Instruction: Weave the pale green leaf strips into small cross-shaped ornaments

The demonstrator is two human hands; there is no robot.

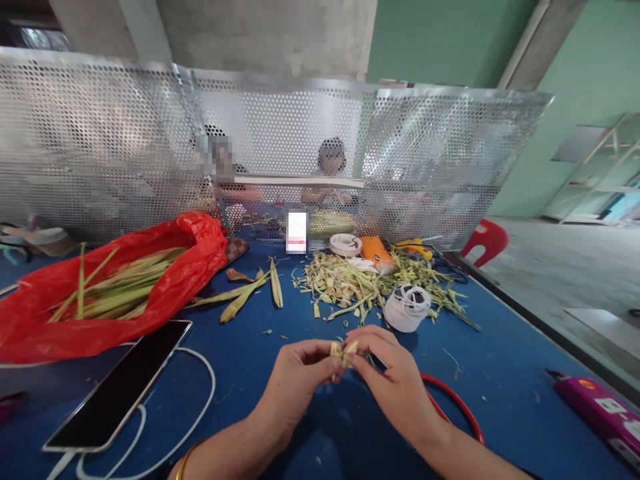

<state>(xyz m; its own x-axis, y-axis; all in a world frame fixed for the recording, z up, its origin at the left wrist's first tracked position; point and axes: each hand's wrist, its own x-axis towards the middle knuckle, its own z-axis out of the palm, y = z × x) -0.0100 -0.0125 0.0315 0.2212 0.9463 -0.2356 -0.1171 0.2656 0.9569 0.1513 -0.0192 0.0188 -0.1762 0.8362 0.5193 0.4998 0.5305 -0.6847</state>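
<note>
Both hands meet above the blue table (pixel 260 407), pinching a small pale-yellow piece of folded plant husk (pixel 344 353). My left hand (pixel 300 373) grips its left side between thumb and forefinger. On the right side, the thumb and fingers of my right hand (pixel 387 367) are closed on the same piece. Fingers partly cover it, so its full shape is hidden. Just beyond my right hand stands a white tub (pixel 407 308) topped with coiled white cord. Husk scraps (pixel 340 283) lie heaped beyond my hands.
A red plastic bag (pixel 200 267) of long husk strips (pixel 125 287) lies at left, behind a phone (pixel 120 387) with a white cable (pixel 213 380). A perforated metal screen (pixel 280 113) stands behind, two people beyond it. A purple package (pixel 595 413) is at right.
</note>
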